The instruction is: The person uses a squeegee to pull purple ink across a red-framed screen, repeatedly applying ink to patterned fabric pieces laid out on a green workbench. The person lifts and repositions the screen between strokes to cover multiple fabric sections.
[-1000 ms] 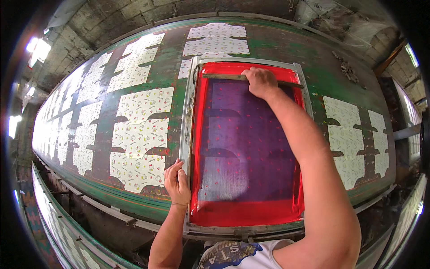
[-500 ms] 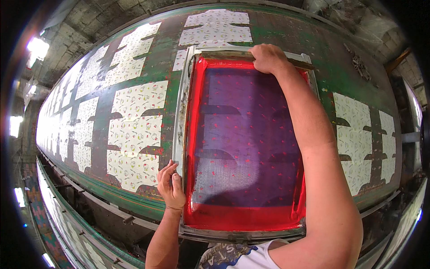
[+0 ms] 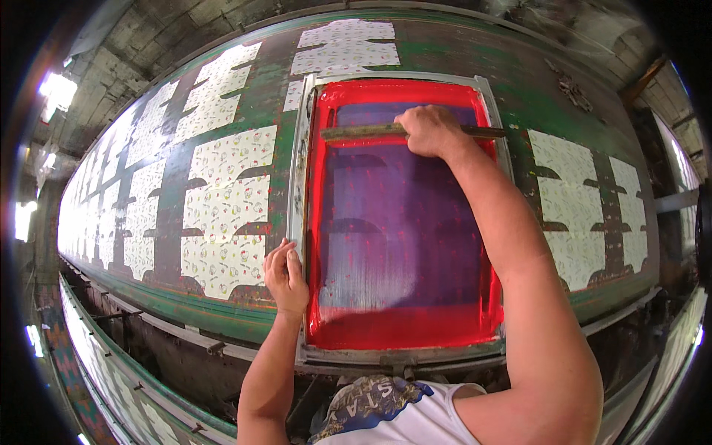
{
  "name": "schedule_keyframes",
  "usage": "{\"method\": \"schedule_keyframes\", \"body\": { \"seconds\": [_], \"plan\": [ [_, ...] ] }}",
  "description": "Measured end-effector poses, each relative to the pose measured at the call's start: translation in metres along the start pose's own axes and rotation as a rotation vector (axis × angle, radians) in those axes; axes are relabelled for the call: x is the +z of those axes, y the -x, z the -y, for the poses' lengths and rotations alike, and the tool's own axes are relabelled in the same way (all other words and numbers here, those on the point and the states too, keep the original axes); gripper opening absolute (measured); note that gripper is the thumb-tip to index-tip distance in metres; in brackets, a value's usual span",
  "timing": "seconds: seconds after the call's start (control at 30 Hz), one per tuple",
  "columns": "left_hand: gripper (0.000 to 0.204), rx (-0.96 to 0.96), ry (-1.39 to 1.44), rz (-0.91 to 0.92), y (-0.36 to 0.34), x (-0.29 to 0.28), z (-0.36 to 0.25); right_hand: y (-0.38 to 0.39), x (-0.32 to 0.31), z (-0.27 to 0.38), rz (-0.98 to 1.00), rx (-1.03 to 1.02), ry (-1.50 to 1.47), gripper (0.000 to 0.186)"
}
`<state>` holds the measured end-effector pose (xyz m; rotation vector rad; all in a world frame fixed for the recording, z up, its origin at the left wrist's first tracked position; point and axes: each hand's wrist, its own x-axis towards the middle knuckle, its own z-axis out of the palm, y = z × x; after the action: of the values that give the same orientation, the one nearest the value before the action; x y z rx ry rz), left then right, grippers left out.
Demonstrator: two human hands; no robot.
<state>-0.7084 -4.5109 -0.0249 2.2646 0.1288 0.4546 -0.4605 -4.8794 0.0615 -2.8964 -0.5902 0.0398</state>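
Note:
A metal-framed printing screen (image 3: 304, 185) with red borders and a purple mesh lies flat on a long green table (image 3: 445, 48). My right hand (image 3: 430, 130) grips a long wooden squeegee (image 3: 356, 132) that lies across the far part of the mesh. My left hand (image 3: 285, 274) rests on the screen's left frame rail near the front corner, fingers together. A band of red ink (image 3: 400, 326) sits along the near edge of the mesh.
Several white printed fabric pieces (image 3: 230, 200) lie in rows along the table to the left, more at the far side (image 3: 348, 44) and on the right (image 3: 586, 200). A lower rail with patterned cloth (image 3: 111, 363) runs below the table's front edge.
My right hand has drawn the squeegee from the far edge of the screen a little toward me. My left hand has stayed on the left rail.

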Motion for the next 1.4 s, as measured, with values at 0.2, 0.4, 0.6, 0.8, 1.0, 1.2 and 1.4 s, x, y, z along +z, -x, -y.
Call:
{"method": "schedule_keyframes", "body": {
  "seconds": [0.2, 0.4, 0.6, 0.8, 1.0, 1.2, 1.4],
  "plan": [
    [0.028, 0.014, 0.038, -0.017, -0.001, 0.004, 0.016, 0.102, 0.003, 0.064, 0.072, -0.014, -0.001, 0.034],
    [0.028, 0.052, 0.032, -0.086, 0.002, 0.009, 0.019, 0.208, 0.009, 0.135, 0.071, -0.005, -0.015, 0.037],
    [0.034, -0.014, 0.031, -0.062, -0.001, 0.012, 0.031, 0.301, 0.024, 0.196, 0.044, 0.024, -0.037, 0.041],
    [0.034, 0.057, -0.123, 0.007, -0.003, 0.006, 0.023, 0.37, 0.046, 0.236, -0.089, -0.001, -0.027, 0.032],
    [0.041, 0.036, -0.236, 0.018, 0.0, 0.006, 0.017, 0.402, 0.053, 0.245, -0.134, -0.05, -0.057, 0.026],
    [0.041, 0.019, -0.256, 0.03, -0.004, 0.009, 0.022, 0.417, 0.043, 0.234, -0.068, -0.128, -0.21, 0.055],
    [0.04, -0.008, -0.29, 0.01, -0.002, 0.011, 0.023, 0.447, 0.047, 0.168, -0.183, -0.191, -0.675, 0.045]
  ]
}}
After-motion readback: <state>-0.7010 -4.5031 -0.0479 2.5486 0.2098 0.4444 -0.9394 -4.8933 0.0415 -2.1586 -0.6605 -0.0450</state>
